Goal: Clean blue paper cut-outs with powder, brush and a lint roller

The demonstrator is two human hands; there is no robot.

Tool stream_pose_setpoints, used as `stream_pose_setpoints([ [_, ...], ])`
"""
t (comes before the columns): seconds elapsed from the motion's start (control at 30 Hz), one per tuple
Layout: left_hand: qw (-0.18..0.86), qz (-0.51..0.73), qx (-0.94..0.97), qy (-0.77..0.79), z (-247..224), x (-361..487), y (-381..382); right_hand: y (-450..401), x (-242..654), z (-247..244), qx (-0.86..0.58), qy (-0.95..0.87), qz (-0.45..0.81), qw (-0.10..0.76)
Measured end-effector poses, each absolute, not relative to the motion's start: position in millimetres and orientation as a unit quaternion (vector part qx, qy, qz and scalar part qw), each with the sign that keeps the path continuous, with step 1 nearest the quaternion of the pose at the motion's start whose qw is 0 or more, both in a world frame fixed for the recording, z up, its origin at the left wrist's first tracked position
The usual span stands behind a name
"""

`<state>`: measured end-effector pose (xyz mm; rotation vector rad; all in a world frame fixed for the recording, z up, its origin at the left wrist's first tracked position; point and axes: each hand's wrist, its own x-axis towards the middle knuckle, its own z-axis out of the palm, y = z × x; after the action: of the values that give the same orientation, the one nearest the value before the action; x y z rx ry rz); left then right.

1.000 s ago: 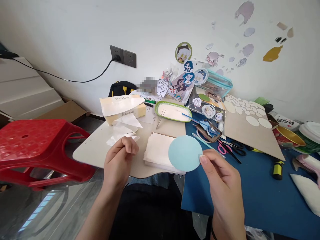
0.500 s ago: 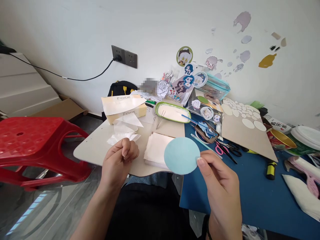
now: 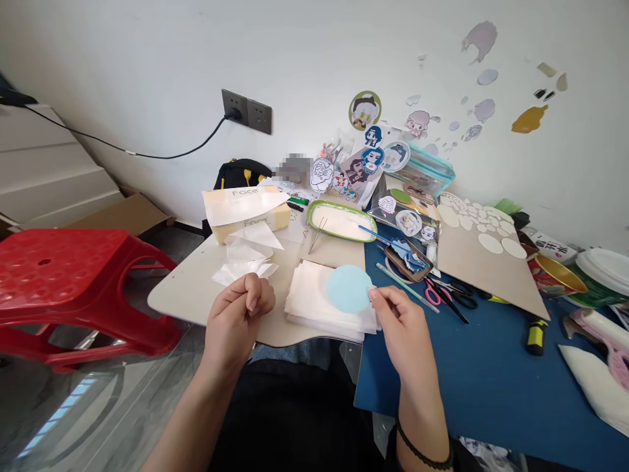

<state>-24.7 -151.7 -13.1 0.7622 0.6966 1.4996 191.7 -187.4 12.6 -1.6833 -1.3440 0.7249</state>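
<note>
A light blue paper circle is pinched at its right edge between the thumb and fingers of my right hand. It overlaps a stack of white tissue sheets in the middle of the table; whether it touches the stack I cannot tell. Left of the stack, my left hand is curled closed, thumb against the fingers, and what it holds, if anything, is hidden. Crumpled white paper pieces lie just beyond it. Behind the stack stand tweezers beside a green-rimmed dish of white paste.
A tissue pack sits at the back left. To the right are a blue brush, pink-handled scissors, a tray of blue cutouts and a board with pale cutouts. A red stool stands left.
My right hand has moved left and away from me, bringing the blue circle over the tissue stack. My left hand stays curled in nearly the same place.
</note>
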Motion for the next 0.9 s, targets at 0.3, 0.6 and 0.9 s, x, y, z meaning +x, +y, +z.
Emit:
stream_pose_setpoints([
  [0.3,0.601,0.651,0.339,0.316,-14,-25,-153,-173,182,3,-0.671,-0.573,0.268,0.387],
  [0.6,0.593,0.65,0.349,0.322,-15,-25,-153,-176,182,1,-0.748,-0.56,0.081,0.346],
  [0.9,0.582,0.645,0.374,0.325,-19,-28,-153,-217,216,-20,-0.759,-0.324,0.211,0.524],
])
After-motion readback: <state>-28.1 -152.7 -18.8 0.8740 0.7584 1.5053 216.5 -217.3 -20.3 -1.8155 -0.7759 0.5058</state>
